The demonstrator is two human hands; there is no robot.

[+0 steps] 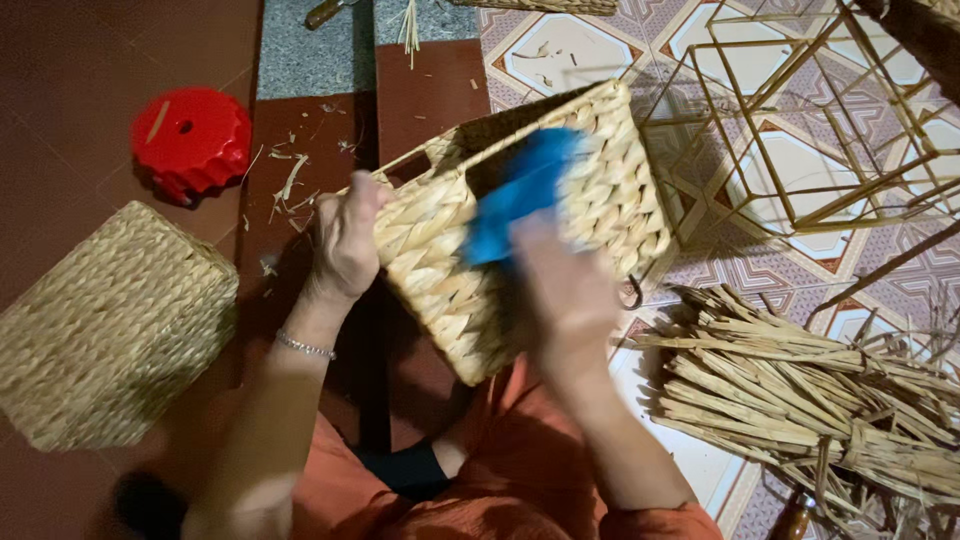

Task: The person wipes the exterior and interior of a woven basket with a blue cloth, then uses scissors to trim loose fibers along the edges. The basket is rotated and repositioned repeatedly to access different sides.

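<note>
- Here, the left hand (345, 240) grips the near left corner of a woven basket (610, 190), fingers curled over its rim, a thin bracelet (305, 347) on the wrist.
- The basket sits tilted in front of the person's lap, its open side turned away, above a dark red floor (60, 120).
- The right hand (565, 285) is blurred (so I cannot tell how tightly it closes); it presses a blue cloth (520, 190) against the basket's side.
- A second woven basket (105, 325) rests well apart at the left, near a red plastic lid (192, 140).
- A bundle of dried straw (800, 400) lies just beside the right arm.
- A bare gold wire frame (810, 120) stands on patterned tiles (560, 50) behind the basket.
</note>
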